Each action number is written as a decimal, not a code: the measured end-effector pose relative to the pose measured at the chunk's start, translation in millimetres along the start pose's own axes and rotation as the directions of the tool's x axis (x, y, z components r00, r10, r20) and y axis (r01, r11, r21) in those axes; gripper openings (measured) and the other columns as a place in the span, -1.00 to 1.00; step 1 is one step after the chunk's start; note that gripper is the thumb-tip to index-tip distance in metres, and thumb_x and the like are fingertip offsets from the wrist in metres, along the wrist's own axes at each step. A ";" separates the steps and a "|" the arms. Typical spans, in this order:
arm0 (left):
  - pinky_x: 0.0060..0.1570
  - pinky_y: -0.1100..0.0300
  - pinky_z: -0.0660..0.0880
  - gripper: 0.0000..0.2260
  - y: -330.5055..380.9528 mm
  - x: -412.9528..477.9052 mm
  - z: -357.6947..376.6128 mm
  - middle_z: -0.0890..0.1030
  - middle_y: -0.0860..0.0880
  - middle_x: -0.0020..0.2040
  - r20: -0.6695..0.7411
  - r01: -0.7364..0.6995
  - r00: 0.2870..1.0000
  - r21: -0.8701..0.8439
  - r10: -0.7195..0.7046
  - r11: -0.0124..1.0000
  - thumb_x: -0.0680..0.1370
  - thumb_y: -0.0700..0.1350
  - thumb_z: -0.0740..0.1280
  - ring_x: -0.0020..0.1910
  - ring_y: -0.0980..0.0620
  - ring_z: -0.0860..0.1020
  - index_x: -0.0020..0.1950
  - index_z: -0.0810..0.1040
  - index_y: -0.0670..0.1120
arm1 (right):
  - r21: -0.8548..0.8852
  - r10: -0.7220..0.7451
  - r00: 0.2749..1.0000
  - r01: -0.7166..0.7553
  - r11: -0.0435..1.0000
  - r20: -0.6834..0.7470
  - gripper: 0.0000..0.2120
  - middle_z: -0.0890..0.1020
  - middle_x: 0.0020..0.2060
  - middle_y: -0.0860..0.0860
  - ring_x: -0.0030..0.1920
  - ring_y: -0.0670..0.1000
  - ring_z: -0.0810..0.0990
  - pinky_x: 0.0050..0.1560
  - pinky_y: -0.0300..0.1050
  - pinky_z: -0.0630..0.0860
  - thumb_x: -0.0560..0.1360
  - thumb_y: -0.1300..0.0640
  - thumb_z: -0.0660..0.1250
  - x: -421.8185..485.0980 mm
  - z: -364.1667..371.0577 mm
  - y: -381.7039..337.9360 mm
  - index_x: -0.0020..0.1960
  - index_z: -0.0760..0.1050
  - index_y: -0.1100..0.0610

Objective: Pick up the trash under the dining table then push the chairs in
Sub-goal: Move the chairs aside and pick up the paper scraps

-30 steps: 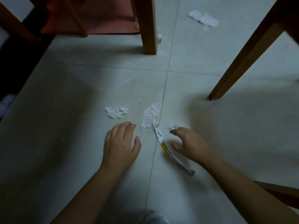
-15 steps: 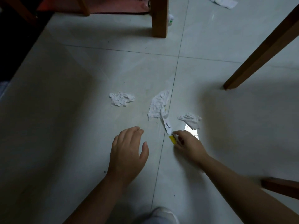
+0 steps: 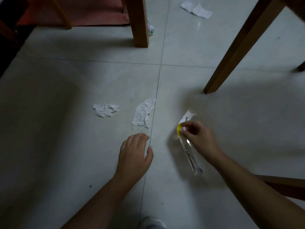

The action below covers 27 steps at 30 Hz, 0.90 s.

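White crumpled tissue, second tissue, one wrapper pinched by right hand, left hand relaxed, empty.

The pale tiled floor is dimly lit and shadowed at the left. A square wooden leg stands beside a reddish rug; a slanted wooden leg stands at the right.

dim, shadowed floor, brighter far side, blur around right hand.
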State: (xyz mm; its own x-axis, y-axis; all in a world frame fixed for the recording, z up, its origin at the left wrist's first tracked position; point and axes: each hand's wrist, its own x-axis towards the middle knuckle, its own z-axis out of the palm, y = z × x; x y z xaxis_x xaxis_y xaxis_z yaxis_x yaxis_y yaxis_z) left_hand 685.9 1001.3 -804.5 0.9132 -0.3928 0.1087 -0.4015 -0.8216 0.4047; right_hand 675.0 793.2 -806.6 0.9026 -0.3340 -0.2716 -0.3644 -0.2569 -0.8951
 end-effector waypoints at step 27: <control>-0.15 0.08 0.39 -0.76 62.3 70.9 127.6 0.51 -0.18 0.00 0.304 0.010 0.952 -0.140 0.033 0.990 0.48 -0.19 0.34 -0.02 -0.14 0.46 0.14 0.55 -0.17 | 0.040 0.088 0.956 -0.080 0.996 -0.280 -0.76 0.63 -0.26 -0.11 -0.26 -0.24 0.60 -0.15 -0.35 0.54 0.39 0.30 0.41 -18.0 -100.7 24.2 -0.22 0.55 -0.05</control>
State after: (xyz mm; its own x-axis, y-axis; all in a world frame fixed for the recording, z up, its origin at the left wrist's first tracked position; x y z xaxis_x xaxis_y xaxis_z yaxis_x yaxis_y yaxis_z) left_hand 716.8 869.5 -887.4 0.8348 -0.5269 -0.1596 -0.3784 -0.7597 0.5289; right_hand 626.8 701.7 -787.8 0.7665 -0.5958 -0.2397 -0.4263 -0.1929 -0.8838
